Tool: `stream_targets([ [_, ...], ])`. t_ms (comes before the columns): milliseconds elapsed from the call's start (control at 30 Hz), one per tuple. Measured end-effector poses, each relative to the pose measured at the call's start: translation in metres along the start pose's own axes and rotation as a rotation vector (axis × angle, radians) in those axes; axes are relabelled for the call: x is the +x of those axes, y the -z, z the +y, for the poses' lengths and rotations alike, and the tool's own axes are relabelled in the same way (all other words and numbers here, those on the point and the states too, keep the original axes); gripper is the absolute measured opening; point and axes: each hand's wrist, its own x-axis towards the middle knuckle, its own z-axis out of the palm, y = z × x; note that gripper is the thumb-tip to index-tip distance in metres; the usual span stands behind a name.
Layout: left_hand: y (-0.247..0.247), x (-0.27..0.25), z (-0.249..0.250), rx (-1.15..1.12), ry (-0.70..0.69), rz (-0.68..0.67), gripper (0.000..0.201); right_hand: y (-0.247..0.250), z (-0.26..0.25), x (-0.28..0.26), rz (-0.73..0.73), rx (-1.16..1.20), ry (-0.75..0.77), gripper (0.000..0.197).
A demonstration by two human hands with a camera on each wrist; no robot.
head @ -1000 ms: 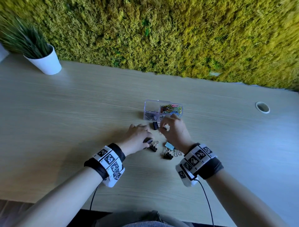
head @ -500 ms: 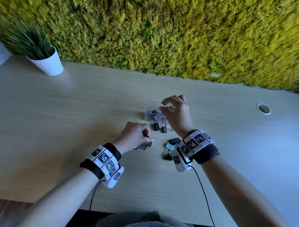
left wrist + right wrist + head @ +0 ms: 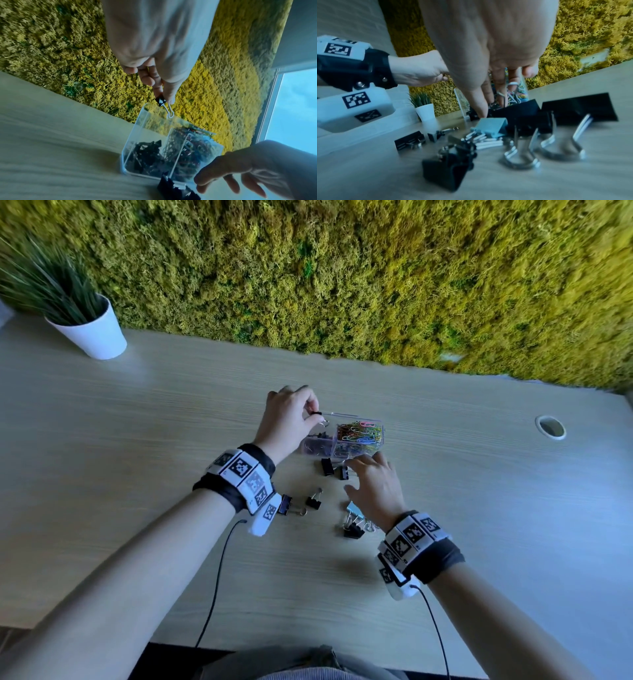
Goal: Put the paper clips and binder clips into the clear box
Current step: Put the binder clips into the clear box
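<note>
The clear box (image 3: 342, 440) stands on the table (image 3: 137, 440), toward the far middle, just short of the moss wall (image 3: 342, 268). A divider splits it in two: the left compartment holds small black binder clips (image 3: 317, 445), the right compartment holds coloured paper clips (image 3: 359, 433).

The left hand (image 3: 287, 419) is raised over the left compartment. Its grip is closed: thumb and fingertips pinch a small black binder clip (image 3: 161, 101) by the body, silver wire handles pointing down toward the box rim. The clip is clear of the box contents.

The right hand (image 3: 376, 487) hovers low over the table just near of the box, palm down, fingers spread and extended toward the box's near wall. Its grip is apart and holds nothing. Whether the fingertips touch the box or the clips beneath cannot be told.

Loose clips lie on the table near of the box. Two black binder clips (image 3: 334, 469) sit just beside the box's near wall, by the right fingertips. A light blue binder clip (image 3: 354, 508) and a black one (image 3: 352, 530) lie under and beside the right wrist, with silver handles showing. Two more black clips (image 3: 301, 503) lie to the left, beside the left wrist band.

A white pot with a grass plant (image 3: 92, 333) stands at the far left of the table. A round cable hole (image 3: 550, 426) sits at the far right.
</note>
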Motion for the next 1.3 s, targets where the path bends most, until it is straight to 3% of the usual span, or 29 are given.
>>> stream_targets([
  [133,-0.004,-0.001,0.002,0.059,-0.044,0.015,0.021,-0.003,-0.003,0.005,-0.034,-0.061,-0.015,0.041],
  [400,-0.005,-0.041,-0.01,0.061,-0.114,0.045,0.021,-0.012,-0.005,0.009,-0.053,0.032,-0.041,0.018],
  [500,-0.012,-0.069,-0.017,0.076,-0.088,-0.057,0.02,-0.008,-0.005,0.004,-0.058,0.064,-0.012,0.021],
  [667,-0.027,-0.095,-0.021,0.248,-0.013,-0.304,0.038,0.02,-0.022,0.014,0.251,0.192,0.13,0.02],
  [767,-0.032,-0.097,-0.014,0.37,0.007,-0.435,0.049,0.037,-0.029,0.037,0.309,0.2,0.131,0.022],
  [867,-0.032,-0.098,-0.009,0.402,-0.011,-0.451,0.05,0.047,-0.028,0.049,0.274,0.256,0.11,0.036],
  [967,-0.033,-0.097,-0.004,0.395,-0.013,-0.449,0.038,0.051,-0.019,0.04,0.258,0.297,0.171,0.039],
  [1067,-0.034,-0.098,-0.006,0.369,-0.025,-0.433,0.029,0.044,-0.002,0.013,0.101,0.282,0.242,0.038],
  [1200,-0.028,-0.096,-0.012,0.255,-0.08,-0.316,0.028,0.027,0.019,-0.03,-0.156,0.17,0.283,0.041],
  [1300,-0.015,-0.081,-0.007,0.179,-0.136,-0.16,0.025,0.016,0.025,-0.047,-0.201,0.078,0.324,0.047],
])
